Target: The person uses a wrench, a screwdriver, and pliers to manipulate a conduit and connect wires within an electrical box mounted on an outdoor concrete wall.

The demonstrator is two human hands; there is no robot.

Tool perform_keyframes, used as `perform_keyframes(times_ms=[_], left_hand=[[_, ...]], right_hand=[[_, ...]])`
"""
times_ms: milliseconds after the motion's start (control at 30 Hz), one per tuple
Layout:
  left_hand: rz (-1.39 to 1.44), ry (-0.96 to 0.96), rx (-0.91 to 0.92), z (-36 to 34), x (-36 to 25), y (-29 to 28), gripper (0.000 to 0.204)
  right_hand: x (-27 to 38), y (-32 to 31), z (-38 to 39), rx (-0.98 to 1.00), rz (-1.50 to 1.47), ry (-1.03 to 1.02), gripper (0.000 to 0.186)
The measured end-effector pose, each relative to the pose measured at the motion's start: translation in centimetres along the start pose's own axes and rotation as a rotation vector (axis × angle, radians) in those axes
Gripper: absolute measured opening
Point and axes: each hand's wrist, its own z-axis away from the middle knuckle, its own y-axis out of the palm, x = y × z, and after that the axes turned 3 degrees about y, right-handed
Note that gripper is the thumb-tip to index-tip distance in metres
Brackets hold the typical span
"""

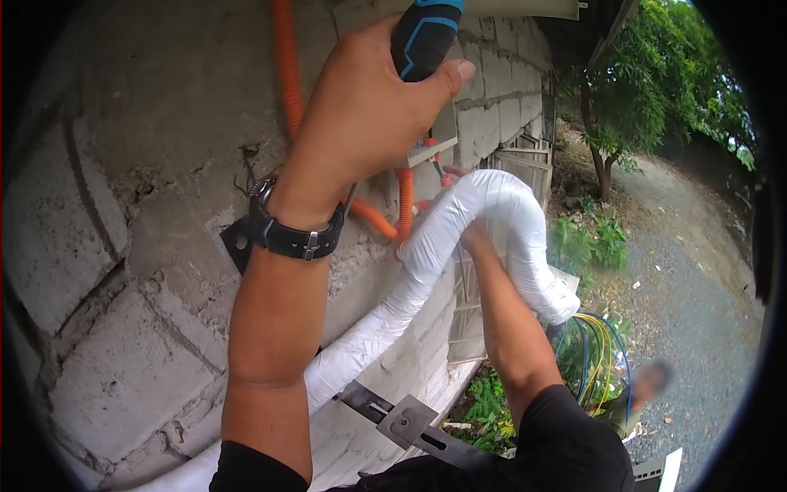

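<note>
My left hand (369, 98), with a black watch on its wrist, is closed round the black-and-blue handle of a tool (422, 45). The tool's working end is out of view. Just beneath this hand shows the lower edge of a grey box (433, 151) on the block wall, with orange corrugated conduit (406, 201) running up to it. My right hand (456, 170) reaches up behind a thick white-wrapped pipe (492, 193). Only some fingers show, beside a dark cable and a red-orange fitting (445, 179) under the box; the pipe hides the rest.
The wrapped pipe bends over and ends above blue and yellow cables (602, 344). A metal bracket (407, 421) juts from the wall below. Another person (643, 385) is at lower right, beside a gravel path (689, 303). A tree (602, 123) grows beyond.
</note>
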Motion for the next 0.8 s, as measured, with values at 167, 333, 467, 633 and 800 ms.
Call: perform_keyframes(times_ms=[167, 333, 467, 633, 800], left_hand=[[0.110, 0.035, -0.031, -0.1, -0.5, 1.4, 0.039], [-0.038, -0.097, -0.032, -0.1, -3.6, 0.9, 0.025], [0.016, -0.169, 0.026, -0.5, -4.6, 0.2, 0.023], [0.104, -0.238, 0.077, -0.7, -4.3, -0.6, 0.024], [0.120, -0.119, 0.067, -0.5, -4.0, -1.0, 0.029]], right_hand=[[0.4, -0.7, -2.8, -0.060, 0.091, 0.061, 0.052], [-4.1, -1.2, -1.2, 0.013, -0.077, 0.293, 0.041], [-7.9, -2.4, 3.6, -0.048, 0.263, -0.010, 0.039], [-6.2, -3.0, 5.5, 0.071, 0.478, 0.385, 0.034], [-9.1, 0.2, 7.0, -0.337, -0.332, 0.357, 0.025]])
